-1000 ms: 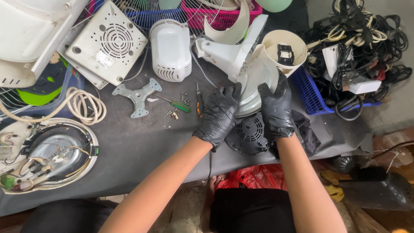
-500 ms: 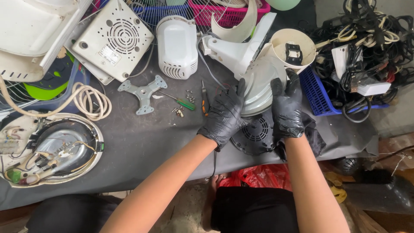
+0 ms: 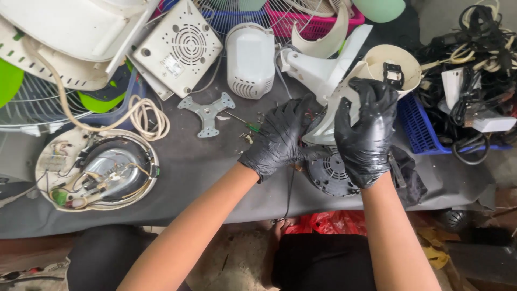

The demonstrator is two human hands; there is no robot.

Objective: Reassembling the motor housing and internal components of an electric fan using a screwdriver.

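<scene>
Both my hands wear black gloves. My right hand (image 3: 366, 132) grips the white plastic fan housing (image 3: 326, 125) from above, near its cream cup-shaped end (image 3: 396, 64). My left hand (image 3: 280, 137) holds the housing's lower left side, fingers curled against it. Under the housing lies a black round vented motor part (image 3: 331, 175) on the grey table cover (image 3: 215, 172). A thin black cord (image 3: 290, 194) hangs from my left hand over the table's front edge.
A grey cross-shaped metal bracket (image 3: 207, 110), a small green-handled screwdriver (image 3: 245, 124) and loose screws lie left of my hands. An opened round appliance base with wiring (image 3: 97, 172), a coiled cream cord (image 3: 148, 116), white vented casings (image 3: 250, 59), a blue basket (image 3: 420, 126) and tangled black cables (image 3: 474, 70) surround them.
My right hand has climbed higher onto the white housing, which is now tilted up more. My left hand shifted along its lower side. The view moved closer.
</scene>
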